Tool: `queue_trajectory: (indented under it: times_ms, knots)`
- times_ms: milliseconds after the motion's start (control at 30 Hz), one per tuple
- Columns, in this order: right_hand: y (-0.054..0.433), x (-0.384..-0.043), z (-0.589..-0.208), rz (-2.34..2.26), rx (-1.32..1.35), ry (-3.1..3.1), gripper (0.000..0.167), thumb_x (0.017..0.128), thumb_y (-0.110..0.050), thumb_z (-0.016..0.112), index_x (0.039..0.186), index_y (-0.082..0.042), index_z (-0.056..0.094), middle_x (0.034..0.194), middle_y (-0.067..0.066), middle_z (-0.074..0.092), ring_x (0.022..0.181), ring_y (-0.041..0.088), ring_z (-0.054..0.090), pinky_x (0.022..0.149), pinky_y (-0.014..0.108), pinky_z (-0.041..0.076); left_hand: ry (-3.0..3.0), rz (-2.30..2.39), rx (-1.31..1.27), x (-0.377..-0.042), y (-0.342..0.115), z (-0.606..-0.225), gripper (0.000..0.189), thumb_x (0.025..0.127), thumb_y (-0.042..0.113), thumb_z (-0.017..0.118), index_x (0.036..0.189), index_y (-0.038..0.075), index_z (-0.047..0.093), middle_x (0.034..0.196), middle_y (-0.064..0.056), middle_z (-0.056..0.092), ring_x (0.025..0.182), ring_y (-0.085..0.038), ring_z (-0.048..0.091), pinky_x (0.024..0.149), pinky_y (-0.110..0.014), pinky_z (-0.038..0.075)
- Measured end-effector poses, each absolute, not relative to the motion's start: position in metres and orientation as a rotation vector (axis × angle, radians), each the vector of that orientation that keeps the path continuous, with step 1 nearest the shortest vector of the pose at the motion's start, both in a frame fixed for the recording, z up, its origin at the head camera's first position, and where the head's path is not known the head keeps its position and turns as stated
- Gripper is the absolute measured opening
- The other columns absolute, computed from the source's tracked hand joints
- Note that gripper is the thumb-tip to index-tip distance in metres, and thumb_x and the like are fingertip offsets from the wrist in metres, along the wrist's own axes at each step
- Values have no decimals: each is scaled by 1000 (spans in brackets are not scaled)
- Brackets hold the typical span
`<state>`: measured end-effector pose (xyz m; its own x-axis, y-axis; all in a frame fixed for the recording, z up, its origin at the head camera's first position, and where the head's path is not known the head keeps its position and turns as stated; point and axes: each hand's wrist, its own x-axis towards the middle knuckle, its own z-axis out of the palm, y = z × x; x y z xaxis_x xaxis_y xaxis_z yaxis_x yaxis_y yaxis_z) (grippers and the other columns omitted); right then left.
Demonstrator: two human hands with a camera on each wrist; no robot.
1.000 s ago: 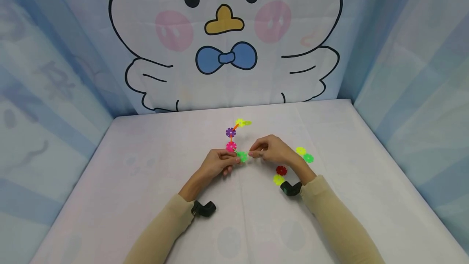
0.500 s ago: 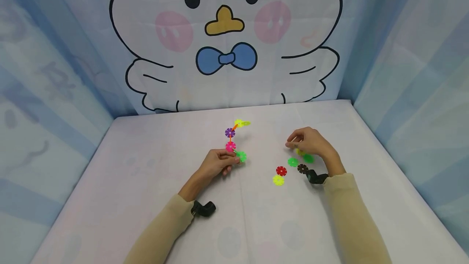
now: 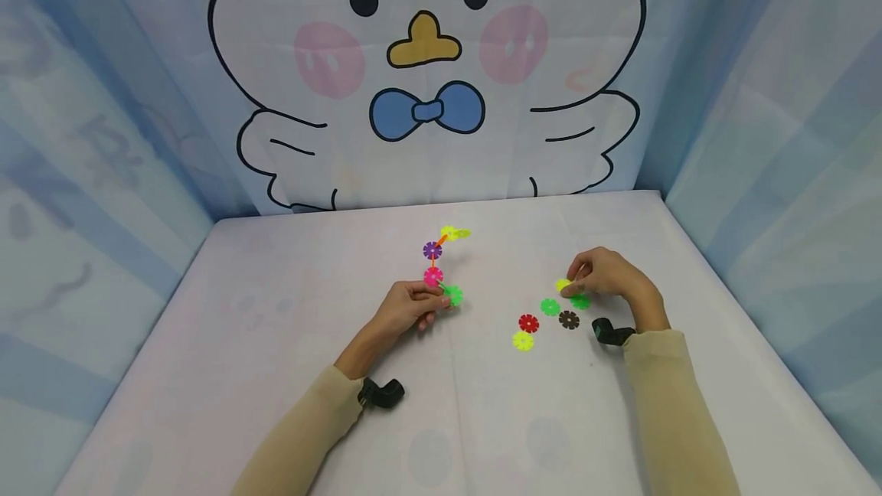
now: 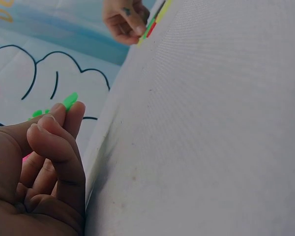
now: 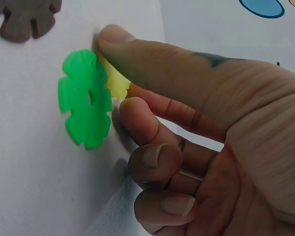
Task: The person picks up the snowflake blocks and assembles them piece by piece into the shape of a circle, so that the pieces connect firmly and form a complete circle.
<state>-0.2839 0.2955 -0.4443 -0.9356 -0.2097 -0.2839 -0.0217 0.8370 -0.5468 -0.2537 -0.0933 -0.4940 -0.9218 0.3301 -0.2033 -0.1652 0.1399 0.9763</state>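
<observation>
My left hand [image 3: 406, 306] pinches a green snowflake disc [image 3: 455, 295] between thumb and forefinger. This disc ends a chain of slotted plastic discs, with a pink disc [image 3: 433, 276], a purple disc [image 3: 432, 250] and a yellow disc [image 3: 449, 233], joined by orange and other pieces seen edge-on. To the right, my right hand [image 3: 609, 275] has thumb and forefinger on either side of a yellow snowflake disc [image 5: 117, 84], pinching it close over the table. In the right wrist view, a loose green disc [image 5: 78, 103] overlaps that yellow one, beside my thumb; the thumb partly hides the yellow disc.
Left of my right hand lie another green disc [image 3: 550, 307], a brown disc [image 3: 569, 320], a red disc [image 3: 528, 323] and a yellow disc [image 3: 524, 341] on the white table [image 3: 276, 327]. A curtain with a cartoon [image 3: 423, 167] hangs behind the far edge.
My right hand has moved right, away from the chain, and come down to the yellow disc, uncovering the green and brown discs. The left hand keeps its hold, nearly still.
</observation>
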Motion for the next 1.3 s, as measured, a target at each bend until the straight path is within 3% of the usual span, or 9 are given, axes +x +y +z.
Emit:
queue_trajectory:
  times_ms: [333, 733, 933, 1300]
  knots:
    - [292, -284, -444, -835, -175, 2685, 30, 88, -24, 88, 96, -4, 67, 88, 7, 65, 84, 22, 55, 73, 32, 44, 2054, 1839, 159, -254, -93, -494, 26, 96, 12, 79, 115, -4, 74, 77, 1, 76, 54, -6, 51, 52, -19, 44]
    - [282, -286, -443, -956, -198, 2656, 28, 91, -26, 84, 106, -5, 74, 88, 7, 74, 77, 17, 57, 69, 31, 44, 2042, 1844, 132, -253, -93, -494, 26, 95, 13, 79, 115, -4, 73, 78, 1, 77, 54, -6, 51, 52, -19, 43]
    - [260, -289, -444, -1076, -254, 2562, 31, 93, -25, 83, 113, -2, 78, 84, 3, 76, 66, 13, 54, 63, 26, 48, 2037, 1850, 138, -254, -94, -495, 26, 95, 13, 79, 114, -4, 73, 80, 0, 78, 55, -6, 51, 53, -19, 44]
    - [205, -287, -449, -1240, -276, 2385, 26, 94, -24, 82, 109, -5, 73, 81, 5, 76, 64, 16, 53, 61, 27, 43, 2029, 1844, 126, -253, -93, -493, 27, 95, 14, 80, 115, -3, 72, 83, -2, 80, 56, -6, 51, 54, -19, 44]
